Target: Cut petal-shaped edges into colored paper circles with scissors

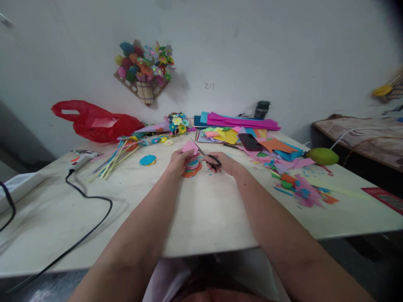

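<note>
My left hand is closed on a pink paper piece near the middle of the table. Black-handled scissors are in my right hand, with the blades pointing up and left at the pink paper's edge. Just below the hands lie scalloped paper shapes in orange, blue and other colours, partly hidden by my left hand. A blue scalloped shape rests on the table to the left, with a yellow edge under it.
A glue gun with a black cord, paper strips and a red bag are at left. Coloured sheets, a phone, paper scraps and a green fruit lie at back and right.
</note>
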{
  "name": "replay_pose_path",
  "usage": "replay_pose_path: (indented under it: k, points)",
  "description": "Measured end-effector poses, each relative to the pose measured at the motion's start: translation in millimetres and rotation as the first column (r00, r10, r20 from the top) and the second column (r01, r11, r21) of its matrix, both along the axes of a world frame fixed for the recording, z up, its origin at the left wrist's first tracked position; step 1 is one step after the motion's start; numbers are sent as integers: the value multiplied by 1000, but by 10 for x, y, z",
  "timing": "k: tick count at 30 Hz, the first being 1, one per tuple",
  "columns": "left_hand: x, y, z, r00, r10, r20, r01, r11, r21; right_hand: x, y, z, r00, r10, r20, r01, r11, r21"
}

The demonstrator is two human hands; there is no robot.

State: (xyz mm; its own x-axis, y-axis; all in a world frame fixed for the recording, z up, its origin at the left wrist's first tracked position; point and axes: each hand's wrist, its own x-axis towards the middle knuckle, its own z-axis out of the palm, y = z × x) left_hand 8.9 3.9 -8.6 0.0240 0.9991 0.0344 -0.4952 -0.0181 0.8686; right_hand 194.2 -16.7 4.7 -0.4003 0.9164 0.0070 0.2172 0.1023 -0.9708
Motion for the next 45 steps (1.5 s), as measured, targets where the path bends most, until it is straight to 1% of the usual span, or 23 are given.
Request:
replay_pose_path:
  k: [7, 20, 31, 45]
  points:
    - [12, -13, 18, 1000, -1, 12, 1, 1000, -14, -12, -19, 26, 1000, 3, -2, -3, 1000, -1]
    - [29, -38, 37, 1000, -3, 23, 4, 1000, -18, -10, 34, -34, 1000, -2, 17, 2, 1000, 18]
    - [36, -41, 44, 1000, 9, 18, -8, 1000, -19, -29, 36, -35, 999, -19, 26, 18, 1000, 25]
    - [26, -23, 27, 999, -3, 33, 3, 1000, -9, -20, 76, -73, 1000, -5, 20, 4, 999, 52]
